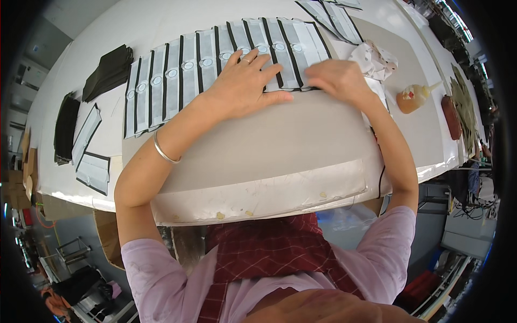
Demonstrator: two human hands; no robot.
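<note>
A row of overlapping pale strips [173, 86] with black edges lies across the board in front of me, each strip bearing a small round mark. Spread out over the middle of this row is my left hand [242, 83], palm down, its thumb stretched toward the right along the near edge. At the right end of the row, my right hand [342, 81] is curled with its fingers drawn together by the near corner of the last strips. Motion blurs it, and whatever is between its fingertips is hidden.
Right of the row are crumpled white paper [374, 60], a nozzle bottle of amber liquid [413, 98] and a dark red oblong object [451, 117]. More strips [339, 21] lie at the far right. Dark fabric stacks [109, 72] and loose strips [92, 171] are at left.
</note>
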